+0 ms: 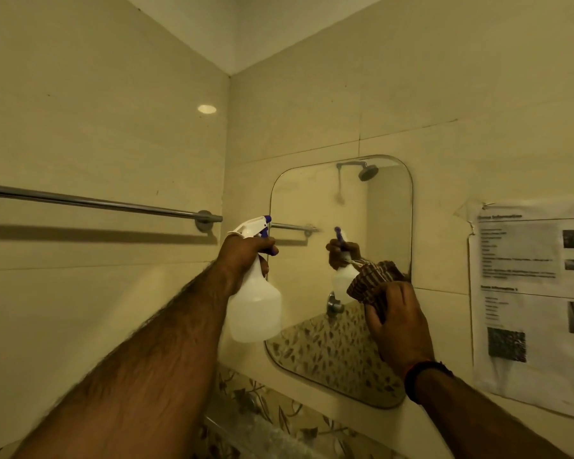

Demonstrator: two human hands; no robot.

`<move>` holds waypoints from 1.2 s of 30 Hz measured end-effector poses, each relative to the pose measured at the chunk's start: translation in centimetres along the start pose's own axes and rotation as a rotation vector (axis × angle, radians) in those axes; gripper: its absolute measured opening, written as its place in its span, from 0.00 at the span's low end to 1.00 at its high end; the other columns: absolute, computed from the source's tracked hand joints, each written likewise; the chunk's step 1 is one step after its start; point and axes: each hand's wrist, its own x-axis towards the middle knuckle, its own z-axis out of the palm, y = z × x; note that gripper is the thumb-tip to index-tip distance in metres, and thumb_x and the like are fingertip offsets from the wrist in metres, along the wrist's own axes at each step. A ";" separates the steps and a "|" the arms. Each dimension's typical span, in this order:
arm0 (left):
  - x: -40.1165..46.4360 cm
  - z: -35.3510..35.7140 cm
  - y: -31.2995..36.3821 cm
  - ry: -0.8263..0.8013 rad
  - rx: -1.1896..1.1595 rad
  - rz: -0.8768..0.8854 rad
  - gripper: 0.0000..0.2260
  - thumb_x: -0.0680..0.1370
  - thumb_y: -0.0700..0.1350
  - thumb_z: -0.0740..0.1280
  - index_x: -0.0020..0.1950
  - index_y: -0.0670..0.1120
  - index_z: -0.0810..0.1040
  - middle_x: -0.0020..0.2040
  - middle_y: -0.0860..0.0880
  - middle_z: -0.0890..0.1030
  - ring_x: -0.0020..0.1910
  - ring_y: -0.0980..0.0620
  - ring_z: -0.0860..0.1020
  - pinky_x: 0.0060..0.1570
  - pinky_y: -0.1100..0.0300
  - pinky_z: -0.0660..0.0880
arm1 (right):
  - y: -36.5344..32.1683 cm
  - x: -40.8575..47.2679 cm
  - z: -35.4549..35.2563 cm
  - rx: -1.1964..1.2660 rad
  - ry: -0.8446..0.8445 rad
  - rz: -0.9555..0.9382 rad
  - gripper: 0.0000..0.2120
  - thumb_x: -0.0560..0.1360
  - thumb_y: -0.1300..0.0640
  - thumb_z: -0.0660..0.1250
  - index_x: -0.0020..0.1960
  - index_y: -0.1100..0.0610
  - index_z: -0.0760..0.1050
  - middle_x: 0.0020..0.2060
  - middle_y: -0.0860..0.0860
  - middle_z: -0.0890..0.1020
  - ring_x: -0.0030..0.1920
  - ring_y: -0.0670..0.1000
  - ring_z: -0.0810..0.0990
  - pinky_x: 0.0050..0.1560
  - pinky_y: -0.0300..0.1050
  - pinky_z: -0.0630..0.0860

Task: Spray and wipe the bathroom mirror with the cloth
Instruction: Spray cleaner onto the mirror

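A rounded, frameless mirror hangs on the tiled wall ahead of me. My left hand grips a white spray bottle by the neck, a finger on its purple trigger and the nozzle aimed at the mirror's left edge. My right hand holds a bunched brown striped cloth against the lower right part of the glass. The glass reflects the bottle, the cloth and a shower head.
A chrome towel rail runs along the left wall at the height of the bottle's nozzle. A printed paper notice is taped to the wall right of the mirror. Leaf-patterned tiles and a glass shelf lie below the mirror.
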 end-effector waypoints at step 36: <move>-4.2 -4.3 -2.8 0.120 0.090 -0.169 0.07 0.79 0.42 0.67 0.52 0.38 0.77 0.37 0.41 0.78 0.25 0.47 0.72 0.28 0.58 0.72 | -1.1 -3.3 -2.9 -0.048 -0.015 0.010 0.14 0.72 0.59 0.71 0.55 0.56 0.71 0.53 0.53 0.72 0.46 0.48 0.73 0.44 0.39 0.72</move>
